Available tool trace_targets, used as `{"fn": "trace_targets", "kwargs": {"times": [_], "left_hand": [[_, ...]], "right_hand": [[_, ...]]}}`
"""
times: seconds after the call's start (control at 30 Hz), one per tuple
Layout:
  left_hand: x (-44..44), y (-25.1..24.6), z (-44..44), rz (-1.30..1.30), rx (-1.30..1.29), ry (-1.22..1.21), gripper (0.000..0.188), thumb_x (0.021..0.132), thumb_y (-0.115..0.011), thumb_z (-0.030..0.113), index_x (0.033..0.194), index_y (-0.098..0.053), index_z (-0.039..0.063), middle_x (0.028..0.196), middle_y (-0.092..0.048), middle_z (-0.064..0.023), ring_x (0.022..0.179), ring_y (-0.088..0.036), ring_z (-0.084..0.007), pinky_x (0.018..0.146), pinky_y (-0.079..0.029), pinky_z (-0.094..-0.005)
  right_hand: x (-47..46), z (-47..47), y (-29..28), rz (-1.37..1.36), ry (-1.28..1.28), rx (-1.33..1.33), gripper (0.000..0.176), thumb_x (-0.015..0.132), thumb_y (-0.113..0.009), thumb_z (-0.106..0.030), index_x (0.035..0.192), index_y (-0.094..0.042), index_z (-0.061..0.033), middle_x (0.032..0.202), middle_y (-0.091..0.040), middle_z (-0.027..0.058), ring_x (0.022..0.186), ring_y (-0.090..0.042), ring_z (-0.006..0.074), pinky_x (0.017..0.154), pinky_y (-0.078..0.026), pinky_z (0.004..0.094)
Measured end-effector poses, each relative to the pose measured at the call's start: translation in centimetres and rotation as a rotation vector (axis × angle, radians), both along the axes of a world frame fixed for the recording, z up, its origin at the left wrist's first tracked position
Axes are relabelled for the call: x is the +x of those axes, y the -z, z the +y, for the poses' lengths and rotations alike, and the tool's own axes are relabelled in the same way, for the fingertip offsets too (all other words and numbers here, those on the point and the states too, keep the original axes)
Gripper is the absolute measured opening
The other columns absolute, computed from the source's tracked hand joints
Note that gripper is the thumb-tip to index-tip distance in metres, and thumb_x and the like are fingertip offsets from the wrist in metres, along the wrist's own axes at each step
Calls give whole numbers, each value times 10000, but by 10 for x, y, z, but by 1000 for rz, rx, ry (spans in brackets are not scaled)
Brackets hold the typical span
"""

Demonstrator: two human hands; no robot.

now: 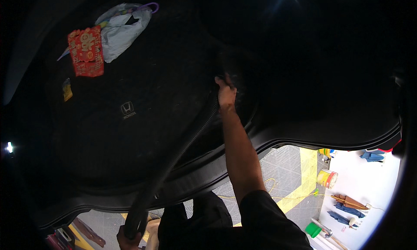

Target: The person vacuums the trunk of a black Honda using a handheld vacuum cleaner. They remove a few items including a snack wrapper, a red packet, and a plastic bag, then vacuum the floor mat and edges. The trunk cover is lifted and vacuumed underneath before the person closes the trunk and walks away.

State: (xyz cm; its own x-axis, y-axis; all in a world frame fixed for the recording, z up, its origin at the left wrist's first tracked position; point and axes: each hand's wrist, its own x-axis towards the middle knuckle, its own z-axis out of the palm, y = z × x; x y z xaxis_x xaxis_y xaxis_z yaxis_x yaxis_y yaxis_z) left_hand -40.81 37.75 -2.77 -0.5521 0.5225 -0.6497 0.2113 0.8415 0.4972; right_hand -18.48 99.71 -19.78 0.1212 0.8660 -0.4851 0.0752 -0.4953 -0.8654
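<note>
Inside a dark car boot, my right hand [227,92] grips the far end of a black ribbed vacuum hose [182,152] at the right side of the boot mat. The nozzle beyond my fingers is lost in shadow. My left hand [129,238], low at the bottom edge, holds the thicker near part of that hose. Between the hands the hose crosses the boot sill [195,181]. Beneath lies a black boot mat [97,136] with a Honda badge [127,109].
On the mat's far left lie a red paper packet with gold writing [86,51], a whitish plastic bag [123,34] and a small yellow wrapper [67,91]. Outside, a yellow cord [286,197] crosses the grey tiled floor [280,165]. Buckets [326,179] and hanging cloths [350,202] line a white wall.
</note>
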Motion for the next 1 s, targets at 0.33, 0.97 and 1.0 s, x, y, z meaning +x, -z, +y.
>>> {"fn": "trace_targets", "kwargs": {"times": [0.33,0.97,1.0], "left_hand": [[16,8,12,30,-93,110,450,841,-922,292,1093,-668,20,896,-716,-123,791,-629,-208,726,-545,-380],[-31,22,-78,-4,-221,197,449,914,-859,278,1185,-654,-15,1037,-704,-136,979,-668,-236,833,-568,-396],[-11,31,-46,-56,-86,146,396,799,-841,172,1103,-642,14,947,-663,-79,877,-618,-201,777,-537,-379]], "right_hand": [[28,-2,2,136,67,30,706,988,-625,-261,1636,-424,-68,1494,-583,223,1193,-659,331,984,-577,418],[81,-89,-70,26,-59,-245,533,1055,-574,-276,1539,-517,-59,1405,-629,226,1265,-653,351,1081,-545,544],[116,-58,-51,322,88,-219,492,1076,-575,-301,1504,-553,-59,1490,-572,226,1276,-646,366,1056,-570,542]]}}
